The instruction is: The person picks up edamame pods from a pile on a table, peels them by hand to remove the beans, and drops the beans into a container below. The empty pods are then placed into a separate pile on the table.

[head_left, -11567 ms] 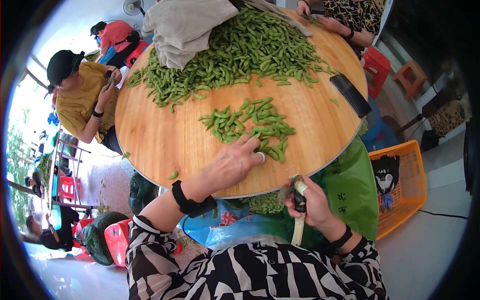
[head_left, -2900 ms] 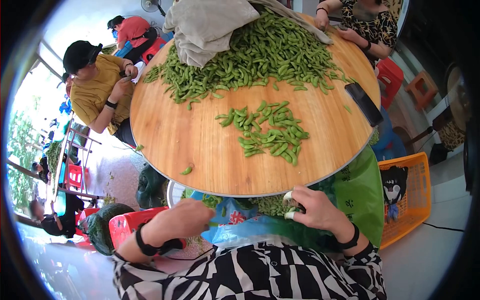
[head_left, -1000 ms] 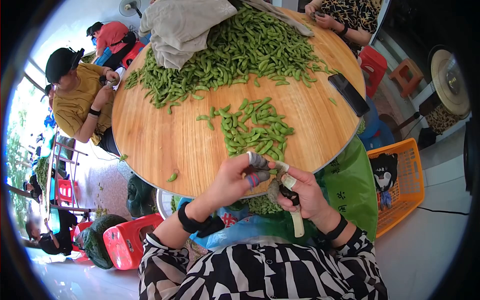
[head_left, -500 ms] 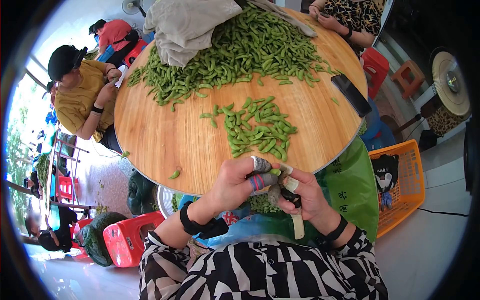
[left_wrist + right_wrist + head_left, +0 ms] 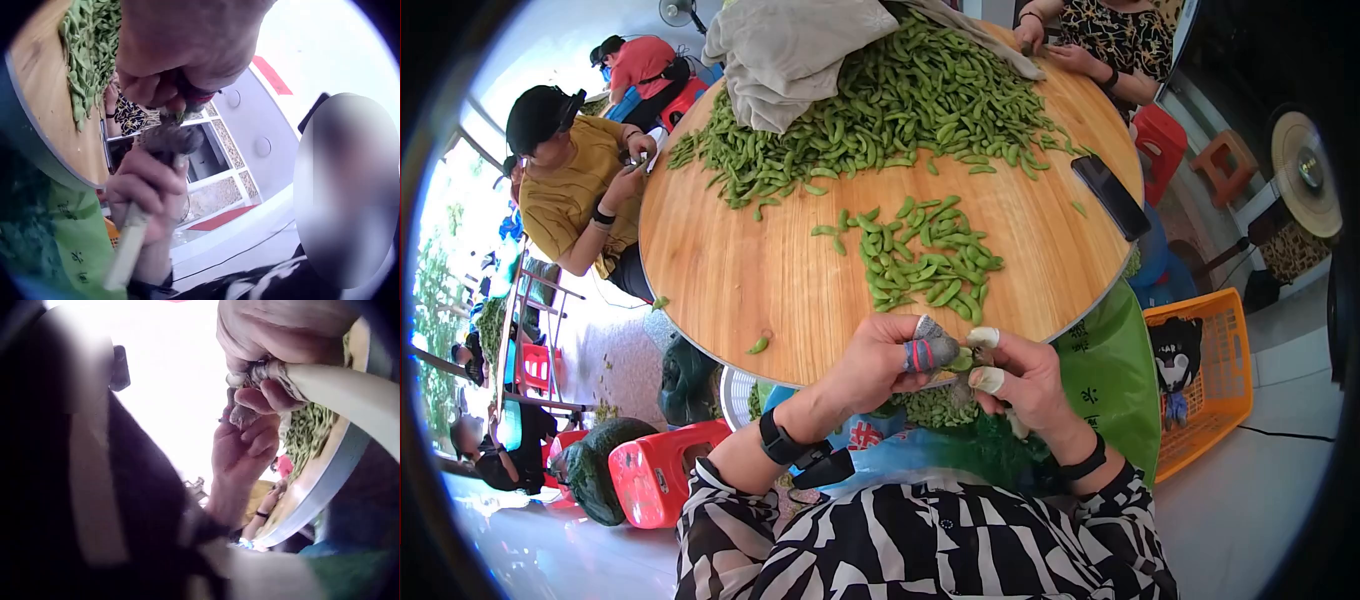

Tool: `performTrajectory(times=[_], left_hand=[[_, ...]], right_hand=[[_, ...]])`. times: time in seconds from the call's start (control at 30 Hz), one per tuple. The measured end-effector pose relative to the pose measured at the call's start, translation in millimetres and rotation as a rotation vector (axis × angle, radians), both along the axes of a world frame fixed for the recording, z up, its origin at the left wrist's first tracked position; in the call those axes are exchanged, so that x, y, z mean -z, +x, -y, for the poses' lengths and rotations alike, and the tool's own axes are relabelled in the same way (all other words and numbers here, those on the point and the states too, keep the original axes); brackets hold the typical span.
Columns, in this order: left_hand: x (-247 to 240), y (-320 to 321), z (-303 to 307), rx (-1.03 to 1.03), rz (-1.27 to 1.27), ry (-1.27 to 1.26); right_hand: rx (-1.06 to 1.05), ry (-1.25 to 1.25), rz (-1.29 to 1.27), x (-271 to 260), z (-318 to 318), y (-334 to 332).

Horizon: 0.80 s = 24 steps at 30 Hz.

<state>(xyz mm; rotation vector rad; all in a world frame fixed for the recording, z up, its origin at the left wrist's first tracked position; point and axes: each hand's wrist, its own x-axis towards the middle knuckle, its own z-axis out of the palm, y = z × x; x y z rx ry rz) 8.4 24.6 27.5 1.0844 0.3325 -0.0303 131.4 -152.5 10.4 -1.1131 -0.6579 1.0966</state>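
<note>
Both hands meet just off the table's near edge. The left hand (image 5: 878, 362), with grey wrappings on its fingertips, pinches a green pod (image 5: 966, 358). Pale covers sit on the thumb and a finger of the right hand (image 5: 1030, 385), whose fingertips touch the pod. In the left wrist view the right hand's fingers curl round a tool with a pale handle (image 5: 128, 247); this handle (image 5: 344, 387) crosses the right wrist view too. The tool's working end is hidden between the hands. Loose pods (image 5: 930, 262) lie on the round table (image 5: 740, 270) beyond the hands.
A large pod heap (image 5: 900, 100) lies partly under a grey cloth (image 5: 785, 60). A phone (image 5: 1110, 197) rests at the table's right edge. Below are a green bag (image 5: 1115, 375), an orange basket (image 5: 1200, 385) and a red stool (image 5: 660, 470). Other people sit round the table.
Since 2.9 s ago, the left hand has come from the lower left to meet the right hand, and now pinches a pod. In the last half second, the right hand has turned, showing less of the handle.
</note>
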Motion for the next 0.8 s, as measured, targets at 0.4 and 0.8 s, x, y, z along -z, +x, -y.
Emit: performTrajectory(times=[0.4, 0.8], left_hand=[[17.5, 0.2, 17.4, -0.057, 0.01, -0.363], [20.3, -2.8, 34.1, -0.086, -0.077, -0.316]], right_hand=[[0.013, 0.053, 0.482, -13.5, -12.5, 7.7], [-0.077, 0.011, 0.673, -19.9, -8.3, 8.5]])
